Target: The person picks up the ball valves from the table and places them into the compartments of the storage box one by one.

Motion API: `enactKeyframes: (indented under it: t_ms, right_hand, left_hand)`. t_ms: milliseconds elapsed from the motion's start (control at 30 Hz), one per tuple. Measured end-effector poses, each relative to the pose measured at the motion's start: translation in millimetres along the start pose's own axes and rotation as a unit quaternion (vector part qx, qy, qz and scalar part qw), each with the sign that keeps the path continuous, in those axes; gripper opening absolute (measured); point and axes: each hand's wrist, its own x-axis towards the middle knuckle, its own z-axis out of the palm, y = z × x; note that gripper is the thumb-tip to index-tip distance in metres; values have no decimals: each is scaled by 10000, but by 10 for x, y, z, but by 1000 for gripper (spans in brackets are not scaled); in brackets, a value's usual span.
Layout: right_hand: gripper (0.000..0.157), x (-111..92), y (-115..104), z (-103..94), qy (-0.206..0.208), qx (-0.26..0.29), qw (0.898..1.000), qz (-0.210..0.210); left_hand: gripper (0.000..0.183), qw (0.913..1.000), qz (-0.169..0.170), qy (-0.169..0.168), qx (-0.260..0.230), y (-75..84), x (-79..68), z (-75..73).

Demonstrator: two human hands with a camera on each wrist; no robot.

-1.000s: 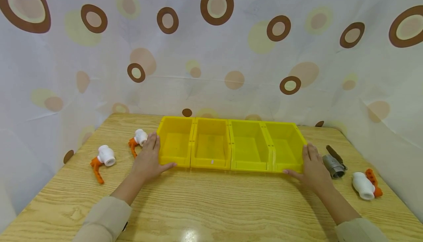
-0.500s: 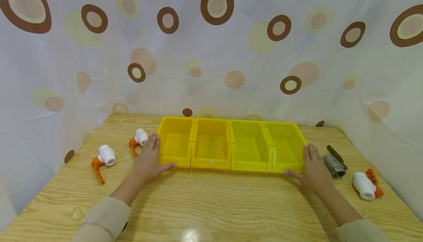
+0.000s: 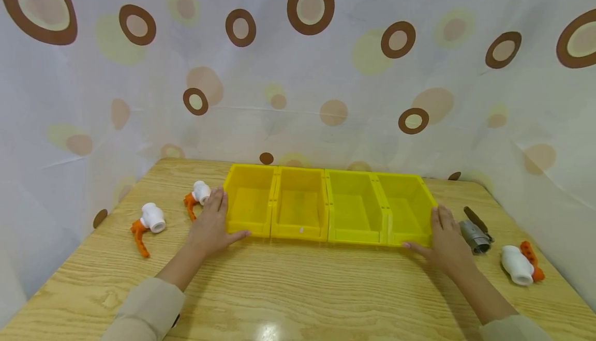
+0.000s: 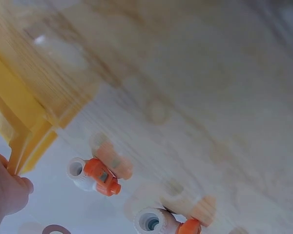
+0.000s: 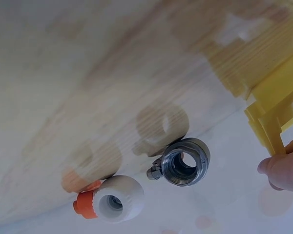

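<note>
the row of yellow bins (image 3: 330, 206) stands on the desk (image 3: 326, 289) between the two sets of fingers, four bins side by side with their open tops up. the left hand (image 3: 211, 227) lays its fingers along the outer wall at one end, thumb stretched across the front corner; the right hand (image 3: 448, 242) does the same at the other end. neither is clenched: the fingers look fairly straight, pressing the bins from outside rather than curling round them.

as far as this shows, the lining-up looks done or close to it: the bins meet along their sides, with no clear gap between the fingers of one hand and those of the other. what seems left is at most a small squaring of the row, then letting go, as both hands are on it.

nothing outside the row is in the fingers. just outside the left fingers lies the nearer white valve (image 3: 201, 192), its orange handle partly hidden by the hand, with the outer white valve (image 3: 152, 218) farther off. just beside the right fingers lies the metal fitting (image 3: 475, 236), and beyond it the right-hand white valve (image 3: 518, 265).
</note>
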Motion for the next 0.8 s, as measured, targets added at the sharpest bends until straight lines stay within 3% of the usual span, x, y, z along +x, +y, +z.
enactKeyframes:
  t_ms: [133, 800]
  right_hand:
    - [112, -12, -3, -13, 80, -34, 10000, -37]
    - [111, -40, 1, -1, 111, -106, 9999, -39]
  left_hand:
    - [103, 9998, -61, -144, 118, 15, 8, -24]
    - [104, 9995, -168, -242, 69, 45, -26, -40]
